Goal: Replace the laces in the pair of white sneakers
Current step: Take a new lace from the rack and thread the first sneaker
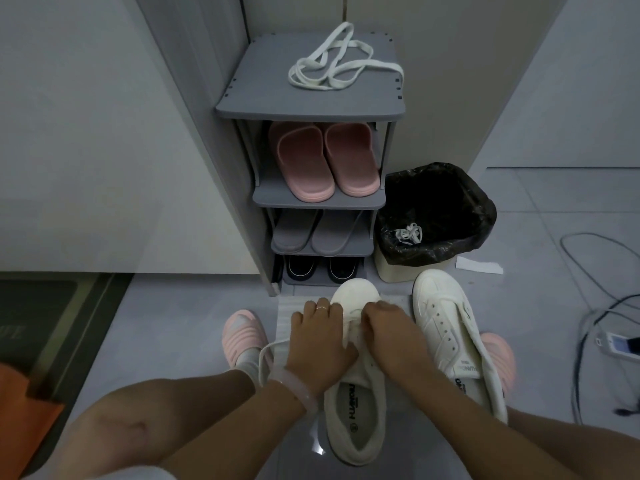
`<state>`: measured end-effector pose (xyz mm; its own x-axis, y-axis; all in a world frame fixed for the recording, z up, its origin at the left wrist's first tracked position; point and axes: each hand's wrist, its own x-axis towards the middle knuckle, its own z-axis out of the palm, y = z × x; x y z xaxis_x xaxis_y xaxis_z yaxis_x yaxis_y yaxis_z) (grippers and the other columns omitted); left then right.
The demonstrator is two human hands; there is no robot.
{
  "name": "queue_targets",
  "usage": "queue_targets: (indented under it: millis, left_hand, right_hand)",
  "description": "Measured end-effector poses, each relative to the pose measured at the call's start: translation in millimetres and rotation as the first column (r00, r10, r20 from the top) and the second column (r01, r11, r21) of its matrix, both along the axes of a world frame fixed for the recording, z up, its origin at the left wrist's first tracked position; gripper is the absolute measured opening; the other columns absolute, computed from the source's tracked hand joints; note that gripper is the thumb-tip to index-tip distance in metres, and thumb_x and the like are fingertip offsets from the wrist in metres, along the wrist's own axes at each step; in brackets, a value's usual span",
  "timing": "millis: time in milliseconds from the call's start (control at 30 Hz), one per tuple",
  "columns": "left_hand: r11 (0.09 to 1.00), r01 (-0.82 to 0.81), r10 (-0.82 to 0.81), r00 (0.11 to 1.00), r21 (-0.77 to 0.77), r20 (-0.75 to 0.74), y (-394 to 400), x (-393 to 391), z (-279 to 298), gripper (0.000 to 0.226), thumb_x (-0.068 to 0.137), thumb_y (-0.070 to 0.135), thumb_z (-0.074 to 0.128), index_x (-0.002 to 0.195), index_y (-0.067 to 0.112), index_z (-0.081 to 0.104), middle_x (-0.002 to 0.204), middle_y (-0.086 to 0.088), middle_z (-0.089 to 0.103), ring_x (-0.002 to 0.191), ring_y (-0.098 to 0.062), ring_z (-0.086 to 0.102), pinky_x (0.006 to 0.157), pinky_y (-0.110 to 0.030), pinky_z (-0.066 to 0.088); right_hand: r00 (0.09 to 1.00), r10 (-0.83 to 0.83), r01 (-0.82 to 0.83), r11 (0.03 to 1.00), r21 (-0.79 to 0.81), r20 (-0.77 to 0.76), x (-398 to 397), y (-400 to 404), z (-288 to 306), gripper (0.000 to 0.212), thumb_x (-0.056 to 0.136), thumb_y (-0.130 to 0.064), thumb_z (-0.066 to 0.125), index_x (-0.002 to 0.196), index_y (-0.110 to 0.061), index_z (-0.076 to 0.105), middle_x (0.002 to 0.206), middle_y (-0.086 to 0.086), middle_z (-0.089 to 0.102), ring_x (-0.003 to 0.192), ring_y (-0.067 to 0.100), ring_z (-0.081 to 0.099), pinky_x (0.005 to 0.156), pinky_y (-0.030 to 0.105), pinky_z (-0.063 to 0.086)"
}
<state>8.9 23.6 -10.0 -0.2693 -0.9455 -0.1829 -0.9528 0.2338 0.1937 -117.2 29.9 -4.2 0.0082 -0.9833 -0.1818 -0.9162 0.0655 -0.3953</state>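
At the far left a dark doormat (41,327) lies on the grey floor. Moving right, a white lace (268,355) loops out over the floor beside the person's pink sandal (242,336) and runs under the left wrist toward the shoe being worked on. The left hand (320,341) rests on the left side of the nearer white sneaker (356,407), fingers curled down over its upper at the eyelets; whether they pinch the lace there is hidden by the hand itself. Directly beside it, the right hand (391,332) sits over the same sneaker's lacing area, fingers bent into a loose fist that appears to pinch a strand of lace between the two hands. The sneaker lies toe-away under both hands, its open collar toward the person.

Behind the hands stands a grey shoe rack (311,109); a bundle of white laces (341,60) lies on its top shelf, with pink slippers (323,164) below.

To the right, the second white sneaker (453,330) lies unlaced, just beside the right hand. Behind it, a bin with a black liner (436,216) holds a crumpled white lace (408,233). Cables (588,306) trail at the far right.
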Motion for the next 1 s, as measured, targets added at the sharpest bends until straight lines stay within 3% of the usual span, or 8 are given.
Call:
queue_targets:
  millis: [200, 300, 367, 467, 533, 700, 867, 1000]
  left_hand:
    - [0.863, -0.063, 0.254, 0.912, 0.501, -0.323, -4, 11, 3, 0.033, 0.088, 0.031, 0.053, 0.061, 0.017, 0.040, 0.065, 0.002, 0.049, 0.057, -0.009, 0.048, 0.050, -0.016, 0.036]
    - [0.836, -0.074, 0.303, 0.888, 0.543, -0.346, -5, 13, 6, 0.034, 0.086, 0.034, 0.058, 0.061, 0.017, 0.041, 0.064, 0.002, 0.052, 0.054, -0.008, 0.051, 0.051, -0.016, 0.040]
    - [0.887, -0.072, 0.225, 0.929, 0.455, -0.293, -6, 13, 7, 0.028, 0.085, 0.037, 0.059, 0.069, 0.017, 0.046, 0.076, 0.002, 0.055, 0.067, -0.009, 0.050, 0.055, -0.020, 0.037]
    - [0.912, -0.061, 0.199, 0.931, 0.406, -0.306, -10, 14, 11, 0.022, 0.084, 0.034, 0.061, 0.095, 0.015, 0.060, 0.100, 0.000, 0.059, 0.088, -0.011, 0.053, 0.070, -0.018, 0.037]
    - [0.909, -0.033, 0.183, 0.927, 0.415, -0.328, -12, 16, 14, 0.021, 0.085, 0.032, 0.061, 0.098, 0.015, 0.063, 0.104, -0.002, 0.060, 0.094, -0.013, 0.055, 0.076, -0.020, 0.041]
    - [0.911, 0.046, 0.099, 0.940, 0.409, -0.327, -13, 14, 14, 0.016, 0.087, 0.030, 0.058, 0.079, 0.017, 0.051, 0.084, -0.008, 0.057, 0.074, -0.014, 0.054, 0.072, -0.028, 0.045]
    - [0.842, -0.031, 0.312, 0.842, 0.539, -0.439, -12, 14, 10, 0.010, 0.084, 0.016, 0.063, 0.080, 0.012, 0.055, 0.085, -0.006, 0.054, 0.076, -0.028, 0.067, 0.064, -0.034, 0.058]
    - [0.803, -0.064, 0.411, 0.779, 0.592, -0.473, -12, 16, 7, 0.012, 0.085, 0.011, 0.062, 0.093, 0.004, 0.065, 0.092, -0.003, 0.058, 0.070, -0.016, 0.063, 0.055, -0.025, 0.058]
  right_hand:
    - [0.911, -0.398, 0.398, 0.917, -0.026, -0.106, -90, -10, 15, 0.021, 0.092, -0.013, 0.047, 0.101, -0.003, 0.063, 0.102, 0.015, 0.055, 0.091, 0.032, 0.056, 0.070, 0.033, 0.041]
    - [0.969, -0.217, 0.216, 0.976, -0.020, -0.116, -75, 0, 9, 0.030, 0.091, -0.021, 0.049, 0.120, -0.014, 0.053, 0.115, 0.010, 0.047, 0.101, 0.029, 0.052, 0.075, 0.035, 0.045]
    - [1.000, -0.018, 0.016, 0.997, -0.073, -0.018, -52, 5, 5, 0.037, 0.091, -0.025, 0.051, 0.128, -0.022, 0.051, 0.122, 0.005, 0.045, 0.109, 0.022, 0.046, 0.080, 0.031, 0.042]
    - [0.974, 0.213, -0.220, 0.970, -0.100, -0.080, -26, 1, -2, 0.037, 0.094, -0.031, 0.047, 0.130, -0.023, 0.051, 0.127, -0.001, 0.044, 0.116, 0.017, 0.038, 0.089, 0.025, 0.038]
    - [0.965, 0.231, -0.240, 0.969, -0.065, -0.121, -21, -4, -5, 0.034, 0.095, -0.030, 0.044, 0.126, -0.019, 0.053, 0.126, 0.000, 0.045, 0.116, 0.017, 0.037, 0.092, 0.026, 0.037]
    - [0.962, 0.238, -0.244, 0.969, -0.034, -0.135, -17, -9, -9, 0.021, 0.095, -0.025, 0.044, 0.110, -0.013, 0.054, 0.117, 0.002, 0.048, 0.110, 0.019, 0.039, 0.089, 0.028, 0.037]
    - [0.988, 0.151, -0.151, 0.989, 0.007, -0.040, -20, -4, -6, 0.017, 0.096, -0.026, 0.046, 0.100, -0.011, 0.053, 0.108, 0.004, 0.053, 0.103, 0.018, 0.042, 0.083, 0.024, 0.032]
    - [0.945, 0.256, -0.244, 0.966, 0.080, -0.206, -25, -7, 4, 0.020, 0.098, -0.024, 0.039, 0.106, -0.010, 0.050, 0.110, 0.007, 0.057, 0.104, 0.022, 0.049, 0.084, 0.029, 0.035]
